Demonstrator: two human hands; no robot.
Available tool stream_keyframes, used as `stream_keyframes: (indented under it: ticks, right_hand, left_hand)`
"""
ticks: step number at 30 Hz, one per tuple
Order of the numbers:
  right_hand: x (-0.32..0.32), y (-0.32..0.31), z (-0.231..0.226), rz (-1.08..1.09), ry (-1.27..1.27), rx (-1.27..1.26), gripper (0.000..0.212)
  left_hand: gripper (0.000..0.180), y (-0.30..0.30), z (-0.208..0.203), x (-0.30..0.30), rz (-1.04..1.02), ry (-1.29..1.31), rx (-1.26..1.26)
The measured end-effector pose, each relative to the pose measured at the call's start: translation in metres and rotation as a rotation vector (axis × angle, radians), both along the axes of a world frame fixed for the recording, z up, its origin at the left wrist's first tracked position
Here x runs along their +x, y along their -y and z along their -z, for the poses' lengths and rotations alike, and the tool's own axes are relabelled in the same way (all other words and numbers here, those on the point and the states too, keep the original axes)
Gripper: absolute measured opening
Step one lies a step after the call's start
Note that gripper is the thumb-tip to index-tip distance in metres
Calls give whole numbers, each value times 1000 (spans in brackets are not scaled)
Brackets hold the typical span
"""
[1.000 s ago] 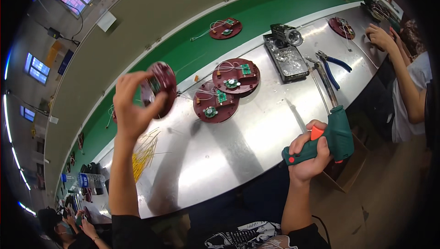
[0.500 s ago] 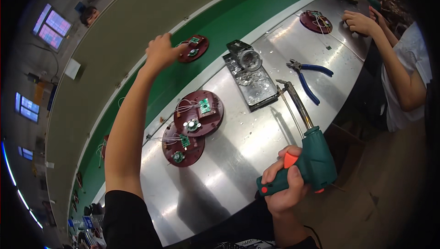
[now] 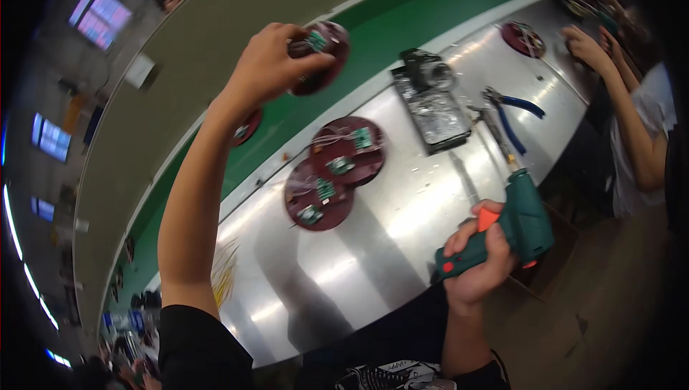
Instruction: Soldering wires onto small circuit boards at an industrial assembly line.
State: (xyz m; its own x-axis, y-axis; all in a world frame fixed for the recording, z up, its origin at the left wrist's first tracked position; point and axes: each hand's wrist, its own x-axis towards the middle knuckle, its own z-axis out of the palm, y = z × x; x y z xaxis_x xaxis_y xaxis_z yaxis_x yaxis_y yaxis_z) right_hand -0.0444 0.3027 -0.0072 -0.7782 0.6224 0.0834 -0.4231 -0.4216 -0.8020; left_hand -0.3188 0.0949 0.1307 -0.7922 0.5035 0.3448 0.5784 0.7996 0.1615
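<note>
My left hand [image 3: 269,63] is raised over the green strip, its thumb and fingers closed on the edge of a dark red disc [image 3: 334,38] that carries a small green circuit board; the disc is blurred by motion. A green soldering gun [image 3: 530,210] with an orange trigger is gripped in my right hand [image 3: 484,268], its metal tip pointing up toward the metal tray [image 3: 436,121]. Between my hands, two more dark red discs [image 3: 369,164] with circuit boards and white wires overlap on the metal bench [image 3: 391,239].
Blue-handled cutting pliers [image 3: 518,135] lie right of the tray. Another disc [image 3: 249,128] sits on the green strip [image 3: 377,42] behind my left forearm. Yellow wires [image 3: 225,271] lie beside that arm. At the right, a co-worker's hands [image 3: 588,49] work near a wired disc [image 3: 522,38].
My left hand has taken hold of the disc on the green strip and lifted it. My right hand still holds the soldering gun. The whole view has shifted.
</note>
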Motion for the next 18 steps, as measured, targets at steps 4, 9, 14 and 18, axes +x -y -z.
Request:
stream_keyframes:
  ticks: [4, 9, 14, 18]
  right_hand:
    - [8, -6, 2, -22, 1, -48, 30]
    - [9, 14, -9, -81, -23, -23, 29]
    - [19, 46, -18, -176, -55, 80, 28]
    - [23, 62, -18, -303, -39, 136, 27]
  left_hand:
    - [62, 25, -10, 137, 260, 89, 6]
    - [59, 76, 42, 275, 195, 202, -64]
    - [53, 101, 85, 316, 7, 69, 52]
    - [41, 128, 72, 327, -150, -202, 170]
